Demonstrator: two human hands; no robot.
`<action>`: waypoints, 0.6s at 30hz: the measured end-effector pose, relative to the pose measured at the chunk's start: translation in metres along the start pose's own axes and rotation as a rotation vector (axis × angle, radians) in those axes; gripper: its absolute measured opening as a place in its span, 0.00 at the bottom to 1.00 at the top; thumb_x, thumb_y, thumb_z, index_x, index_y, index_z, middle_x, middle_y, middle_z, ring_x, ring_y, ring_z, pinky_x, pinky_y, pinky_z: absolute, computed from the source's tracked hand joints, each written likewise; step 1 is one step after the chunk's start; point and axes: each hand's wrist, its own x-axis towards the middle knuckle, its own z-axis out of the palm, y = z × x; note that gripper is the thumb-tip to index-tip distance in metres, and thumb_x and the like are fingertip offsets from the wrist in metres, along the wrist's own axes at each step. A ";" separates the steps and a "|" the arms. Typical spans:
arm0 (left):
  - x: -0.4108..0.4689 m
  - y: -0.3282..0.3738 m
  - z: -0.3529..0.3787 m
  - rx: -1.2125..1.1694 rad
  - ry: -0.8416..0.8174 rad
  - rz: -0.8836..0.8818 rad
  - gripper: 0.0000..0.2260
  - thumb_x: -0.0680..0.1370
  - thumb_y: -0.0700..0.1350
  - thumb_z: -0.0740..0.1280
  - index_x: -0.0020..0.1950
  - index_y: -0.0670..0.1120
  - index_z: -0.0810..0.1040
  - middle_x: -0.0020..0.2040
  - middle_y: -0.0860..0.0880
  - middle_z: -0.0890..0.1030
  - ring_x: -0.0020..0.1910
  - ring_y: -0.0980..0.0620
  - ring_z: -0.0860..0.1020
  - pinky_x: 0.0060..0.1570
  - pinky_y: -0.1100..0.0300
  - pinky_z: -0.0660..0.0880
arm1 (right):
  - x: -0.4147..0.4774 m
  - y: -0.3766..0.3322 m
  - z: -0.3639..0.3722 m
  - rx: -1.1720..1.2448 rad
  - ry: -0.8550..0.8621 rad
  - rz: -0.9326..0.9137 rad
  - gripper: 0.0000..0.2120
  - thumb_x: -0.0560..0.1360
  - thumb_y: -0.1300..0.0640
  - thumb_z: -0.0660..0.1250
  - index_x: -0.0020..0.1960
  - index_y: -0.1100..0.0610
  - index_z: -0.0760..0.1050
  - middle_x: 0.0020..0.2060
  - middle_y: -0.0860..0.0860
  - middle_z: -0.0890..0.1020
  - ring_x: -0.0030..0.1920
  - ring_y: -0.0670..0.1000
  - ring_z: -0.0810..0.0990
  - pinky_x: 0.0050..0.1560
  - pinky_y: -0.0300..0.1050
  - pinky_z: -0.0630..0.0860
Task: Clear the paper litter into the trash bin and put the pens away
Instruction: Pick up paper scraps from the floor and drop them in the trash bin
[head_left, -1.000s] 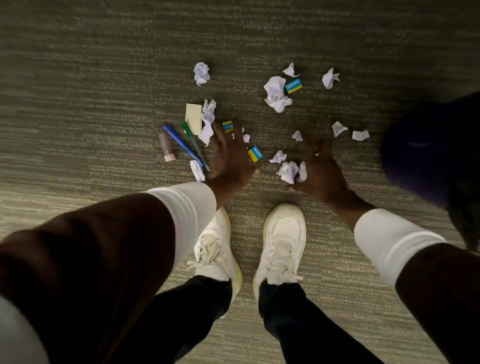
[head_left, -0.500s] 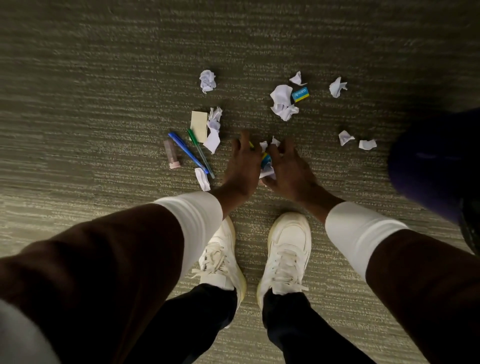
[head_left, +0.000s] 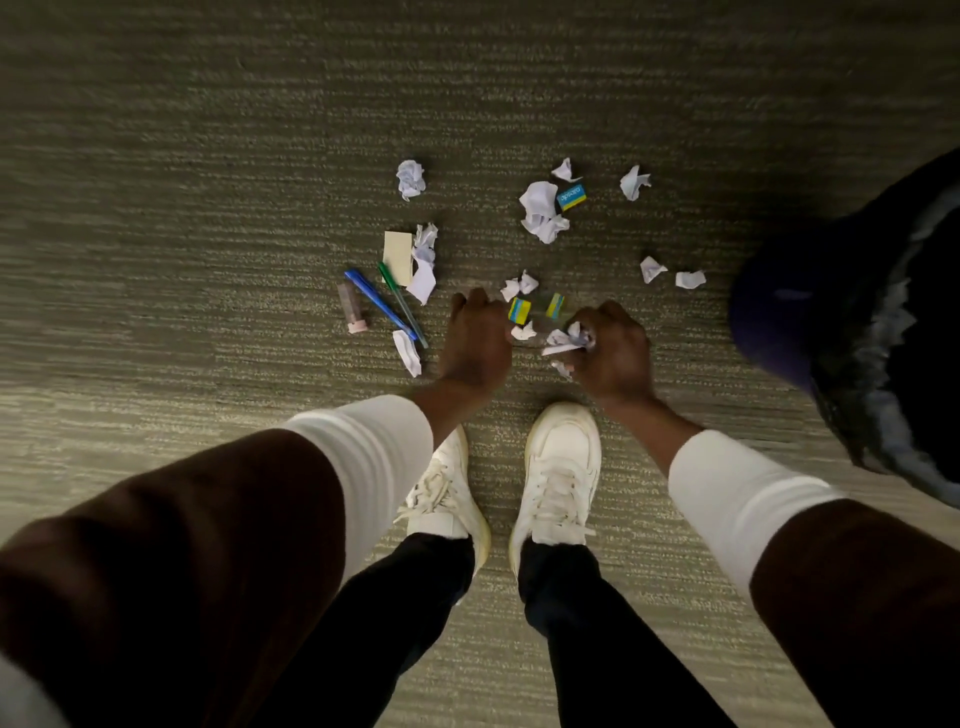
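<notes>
Crumpled white paper scraps lie scattered on the carpet. My right hand (head_left: 613, 353) is closed around a bunch of crumpled paper (head_left: 569, 338). My left hand (head_left: 475, 348) rests knuckles-up on the floor beside it, fingers curled; what it holds, if anything, is hidden. A blue pen (head_left: 379, 304) and a green pen (head_left: 402, 304) lie crossed left of my left hand. Two blue-and-yellow erasers (head_left: 519, 310) sit between my hands. More paper balls (head_left: 540, 210) lie further out.
A dark bin (head_left: 852, 322) with a bag liner stands at the right edge. A pink-capped tube (head_left: 352, 308), a yellow sticky pad (head_left: 398, 257) and a third eraser (head_left: 571, 196) lie on the carpet. My white shoes (head_left: 561, 467) stand just below my hands.
My hands came together over the paper scraps and have drawn apart again. The right hand now grips a bunch of paper; the erasers between the hands are uncovered.
</notes>
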 end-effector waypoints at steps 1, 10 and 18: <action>-0.008 0.008 -0.010 -0.027 -0.006 -0.014 0.09 0.77 0.36 0.66 0.51 0.43 0.85 0.54 0.40 0.83 0.59 0.40 0.78 0.67 0.51 0.65 | -0.011 -0.002 -0.013 0.012 0.008 0.027 0.10 0.65 0.64 0.80 0.46 0.60 0.83 0.42 0.60 0.81 0.39 0.61 0.82 0.40 0.47 0.71; -0.091 0.123 -0.098 -0.304 -0.037 -0.084 0.07 0.71 0.36 0.71 0.42 0.44 0.87 0.46 0.44 0.88 0.49 0.42 0.84 0.54 0.51 0.79 | -0.115 -0.045 -0.144 0.089 0.115 0.215 0.14 0.65 0.62 0.81 0.46 0.55 0.80 0.45 0.54 0.82 0.43 0.58 0.82 0.45 0.47 0.71; -0.123 0.230 -0.133 -0.430 -0.030 0.130 0.04 0.74 0.37 0.73 0.46 0.44 0.86 0.49 0.45 0.86 0.51 0.45 0.83 0.57 0.56 0.72 | -0.150 -0.033 -0.230 0.094 0.321 0.311 0.13 0.66 0.65 0.80 0.47 0.61 0.81 0.44 0.59 0.83 0.46 0.63 0.81 0.45 0.52 0.73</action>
